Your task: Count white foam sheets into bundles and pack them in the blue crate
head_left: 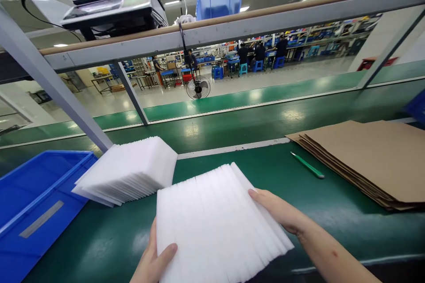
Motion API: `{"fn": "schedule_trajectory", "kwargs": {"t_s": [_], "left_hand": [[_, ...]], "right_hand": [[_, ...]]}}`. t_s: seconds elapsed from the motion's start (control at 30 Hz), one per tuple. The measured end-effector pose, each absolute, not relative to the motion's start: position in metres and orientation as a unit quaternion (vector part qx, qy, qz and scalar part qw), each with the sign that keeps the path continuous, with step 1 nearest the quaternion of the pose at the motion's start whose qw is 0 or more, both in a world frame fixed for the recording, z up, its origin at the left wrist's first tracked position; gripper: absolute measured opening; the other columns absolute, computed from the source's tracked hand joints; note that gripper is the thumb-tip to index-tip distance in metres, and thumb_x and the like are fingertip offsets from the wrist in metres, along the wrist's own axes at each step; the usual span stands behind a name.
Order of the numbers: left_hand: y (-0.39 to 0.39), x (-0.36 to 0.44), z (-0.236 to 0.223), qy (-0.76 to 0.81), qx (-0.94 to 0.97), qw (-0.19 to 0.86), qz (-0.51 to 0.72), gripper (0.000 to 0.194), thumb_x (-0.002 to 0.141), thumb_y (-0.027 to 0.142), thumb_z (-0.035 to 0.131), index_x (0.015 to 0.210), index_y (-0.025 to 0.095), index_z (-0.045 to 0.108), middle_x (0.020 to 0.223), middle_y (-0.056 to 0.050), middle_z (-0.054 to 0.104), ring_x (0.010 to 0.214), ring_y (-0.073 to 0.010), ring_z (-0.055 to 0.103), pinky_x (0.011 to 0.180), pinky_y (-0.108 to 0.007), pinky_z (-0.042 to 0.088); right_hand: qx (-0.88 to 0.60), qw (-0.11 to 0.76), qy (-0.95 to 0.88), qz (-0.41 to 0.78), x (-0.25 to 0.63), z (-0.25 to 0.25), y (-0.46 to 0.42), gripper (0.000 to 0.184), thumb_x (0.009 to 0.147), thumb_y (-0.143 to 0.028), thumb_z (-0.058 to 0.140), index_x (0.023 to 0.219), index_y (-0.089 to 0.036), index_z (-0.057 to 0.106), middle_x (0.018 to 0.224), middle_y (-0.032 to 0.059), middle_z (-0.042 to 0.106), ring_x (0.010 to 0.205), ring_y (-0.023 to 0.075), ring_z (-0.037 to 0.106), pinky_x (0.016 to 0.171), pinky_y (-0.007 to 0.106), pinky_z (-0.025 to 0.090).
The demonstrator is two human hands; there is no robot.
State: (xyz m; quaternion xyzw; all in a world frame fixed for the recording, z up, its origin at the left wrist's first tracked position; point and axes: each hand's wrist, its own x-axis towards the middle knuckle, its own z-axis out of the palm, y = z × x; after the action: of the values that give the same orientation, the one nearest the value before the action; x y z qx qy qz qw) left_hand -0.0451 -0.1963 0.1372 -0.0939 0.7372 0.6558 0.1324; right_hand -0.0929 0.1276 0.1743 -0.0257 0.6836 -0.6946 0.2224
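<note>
I hold a fanned stack of white foam sheets [215, 225] over the green bench, near its front edge. My left hand [153, 260] grips the stack's lower left corner, thumb on top. Along the stack's right edge lies my right hand [280, 210], fingers curled against the sheets. A second fanned stack of white foam sheets [128, 170] lies on the bench just behind and to the left.
A blue plastic bin [36, 205] sits at the left. A pile of flat brown cardboard sheets [368, 159] lies at the right, with a green pen-like tool [307, 166] beside it. A grey frame post [53, 82] rises at left; a scale [113, 6] stands on the shelf above. People work far behind.
</note>
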Motion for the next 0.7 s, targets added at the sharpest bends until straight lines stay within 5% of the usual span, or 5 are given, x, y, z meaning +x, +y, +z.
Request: {"fn": "schedule_trajectory", "kwargs": {"t_s": [0.37, 0.53, 0.7], "left_hand": [[-0.194, -0.043, 0.14, 0.757, -0.073, 0.095, 0.643, 0.088, 0.069, 0.061, 0.053, 0.137, 0.023, 0.011, 0.14, -0.009, 0.031, 0.127, -0.0331, 0.026, 0.106, -0.044, 0.022], [-0.192, -0.04, 0.148, 0.76, -0.053, 0.098, 0.641, 0.082, 0.073, 0.056, 0.052, 0.137, 0.023, 0.012, 0.14, -0.008, 0.031, 0.13, -0.0301, 0.021, 0.106, -0.039, 0.023], [-0.193, -0.039, 0.149, 0.756, -0.059, 0.088, 0.646, 0.081, 0.075, 0.054, 0.052, 0.137, 0.022, 0.011, 0.143, -0.008, 0.024, 0.129, -0.0296, 0.022, 0.107, -0.04, 0.019]], "right_hand": [[-0.039, 0.237, 0.71, -0.662, -0.095, 0.173, 0.13, 0.049, 0.082, -0.052, 0.046, 0.115, -0.016, 0.054, 0.112, 0.0102, 0.06, 0.097, 0.0255, 0.058, 0.082, 0.038, 0.046], [-0.003, 0.155, 0.737, -0.658, -0.094, 0.172, 0.136, 0.064, 0.083, -0.046, 0.048, 0.138, -0.033, 0.018, 0.135, 0.0013, 0.041, 0.114, 0.0218, 0.047, 0.092, 0.035, 0.041], [-0.067, 0.126, 0.845, -0.515, -0.097, 0.178, 0.136, 0.039, 0.085, -0.044, 0.042, 0.113, -0.023, 0.058, 0.121, 0.0038, 0.053, 0.113, 0.0248, 0.045, 0.098, 0.037, 0.033]]}}
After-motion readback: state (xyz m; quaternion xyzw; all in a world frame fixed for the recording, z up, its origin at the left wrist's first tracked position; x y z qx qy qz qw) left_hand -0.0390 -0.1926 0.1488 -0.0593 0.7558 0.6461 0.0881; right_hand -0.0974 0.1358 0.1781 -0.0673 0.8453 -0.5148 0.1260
